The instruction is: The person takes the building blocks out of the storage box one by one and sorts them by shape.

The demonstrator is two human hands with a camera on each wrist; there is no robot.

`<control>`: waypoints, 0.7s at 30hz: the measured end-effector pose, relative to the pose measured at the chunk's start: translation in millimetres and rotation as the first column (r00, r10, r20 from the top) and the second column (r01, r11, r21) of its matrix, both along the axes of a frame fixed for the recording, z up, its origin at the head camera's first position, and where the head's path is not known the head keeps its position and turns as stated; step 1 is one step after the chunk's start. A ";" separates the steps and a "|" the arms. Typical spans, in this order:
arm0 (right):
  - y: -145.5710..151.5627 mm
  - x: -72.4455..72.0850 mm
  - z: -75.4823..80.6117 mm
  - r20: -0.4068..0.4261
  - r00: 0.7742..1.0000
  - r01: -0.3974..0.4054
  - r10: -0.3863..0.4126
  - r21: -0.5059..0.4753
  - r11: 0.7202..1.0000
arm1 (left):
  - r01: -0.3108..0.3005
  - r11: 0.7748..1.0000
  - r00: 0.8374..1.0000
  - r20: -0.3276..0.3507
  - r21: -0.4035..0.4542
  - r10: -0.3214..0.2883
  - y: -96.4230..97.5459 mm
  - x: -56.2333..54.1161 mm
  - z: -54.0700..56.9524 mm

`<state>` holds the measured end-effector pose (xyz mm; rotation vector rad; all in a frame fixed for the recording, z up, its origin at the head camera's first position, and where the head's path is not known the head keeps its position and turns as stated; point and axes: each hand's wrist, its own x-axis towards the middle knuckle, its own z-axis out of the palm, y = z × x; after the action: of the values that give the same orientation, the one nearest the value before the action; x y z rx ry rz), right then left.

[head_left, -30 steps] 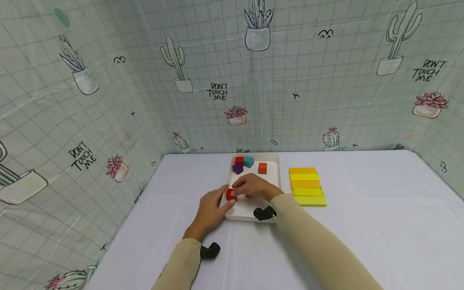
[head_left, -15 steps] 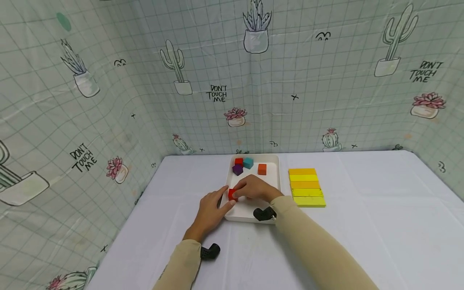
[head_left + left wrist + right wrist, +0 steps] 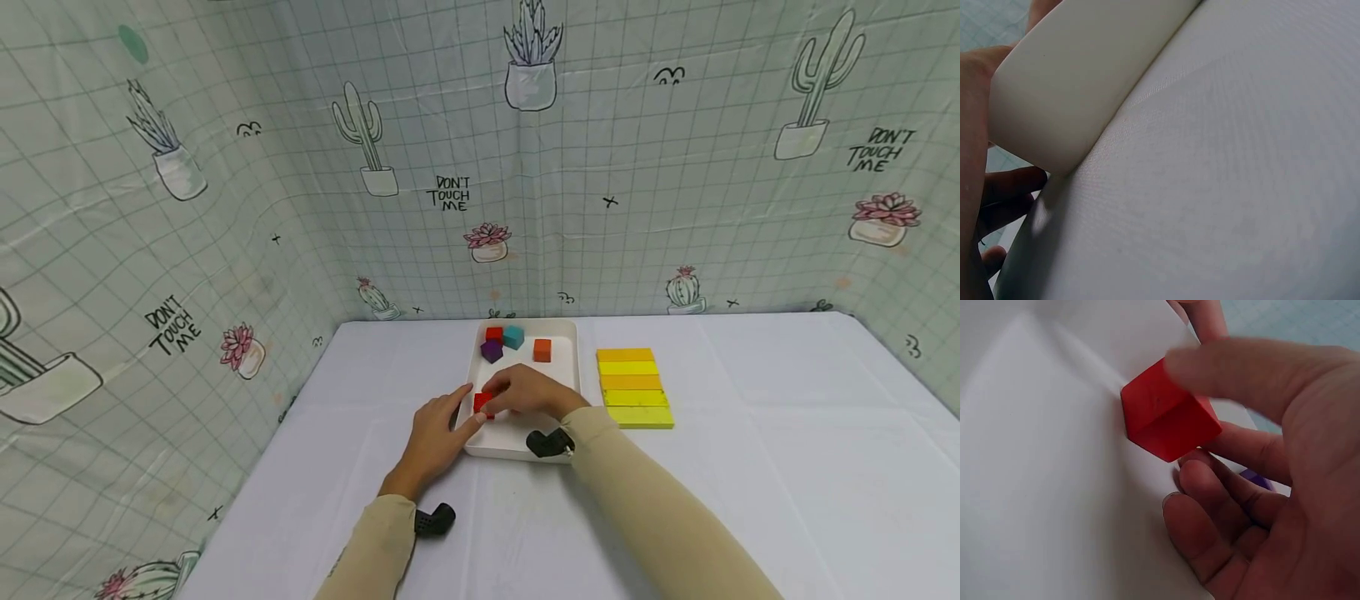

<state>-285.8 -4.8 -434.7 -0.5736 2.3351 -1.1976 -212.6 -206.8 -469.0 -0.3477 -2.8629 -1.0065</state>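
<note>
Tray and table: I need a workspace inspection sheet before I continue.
Surface: white table cloth, lightly creased.
Job's things: red cube at the left side of the white tray.
Clutter: second red block, purple block, teal block, orange block toward the tray's far end; yellow and orange strips right of it.
Hands: right hand pinches the red cube; left hand touches the tray's left edge.
Cables: nothing seen.
Surroundings: fabric with cactus prints.

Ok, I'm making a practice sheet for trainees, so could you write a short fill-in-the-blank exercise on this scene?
1. The right hand pinches a cube coloured ____.
2. The left hand touches the side of the tray, which is coloured ____.
3. From where the person sits, the yellowish strips lie to the tray's ____.
4. At the tray's far end, the lone block is ____.

Missing words: red; white; right; orange.
</note>
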 end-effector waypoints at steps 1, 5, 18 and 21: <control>0.1 0.1 0.2 0.005 1.000 0.001 -0.001 0.003 1.000 | 0.000 1.000 1.000 0.001 -0.002 0.000 0.4 0.0 0.2; 1.3 -1.3 -0.7 -0.003 1.000 0.007 -0.007 0.008 1.000 | -0.004 1.000 1.000 0.007 -0.005 0.005 1.8 -0.8 1.0; 11.1 0.7 4.0 0.031 0.989 0.150 -0.148 -0.090 0.985 | -0.019 1.000 1.000 0.019 -0.001 0.019 2.3 -0.5 0.4; 13.2 4.1 8.2 0.039 0.979 0.206 -0.202 -0.146 0.968 | -0.023 1.000 1.000 0.017 0.003 0.023 2.1 0.2 1.2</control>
<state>-281.7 8.4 -426.5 -0.3712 2.3424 -1.4747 -212.4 -204.8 -467.8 -0.3066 -2.8732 -1.0145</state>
